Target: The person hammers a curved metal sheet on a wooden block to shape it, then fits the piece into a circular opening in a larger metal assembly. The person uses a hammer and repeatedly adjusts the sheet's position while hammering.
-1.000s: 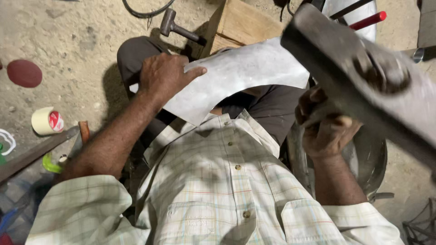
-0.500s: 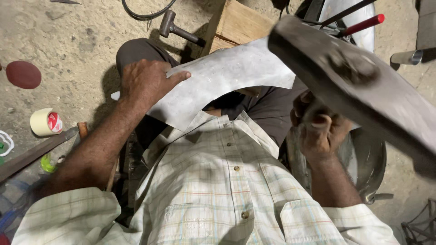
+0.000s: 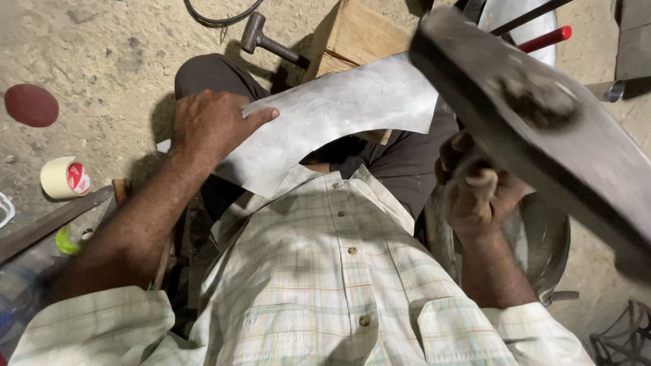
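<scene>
My left hand (image 3: 215,123) presses down on a curved sheet of grey metal (image 3: 339,112) that lies across my lap, thumb over its edge. My right hand (image 3: 478,186) is closed around the handle of a large dark mallet (image 3: 536,112), whose long blurred head is raised close to the camera at the upper right. The mallet head covers the sheet's right end. I sit in a pale checked shirt and dark trousers.
A small hammer (image 3: 261,37) and a wooden box (image 3: 349,34) lie ahead on the concrete floor. A roll of tape (image 3: 64,177) and a red disc (image 3: 30,105) are at the left. A metal bowl (image 3: 542,244) sits under my right arm. A red-handled tool (image 3: 546,37) is at top right.
The mallet head has swung across the upper right of the view. My left hand and the metal sheet have shifted a little to the left.
</scene>
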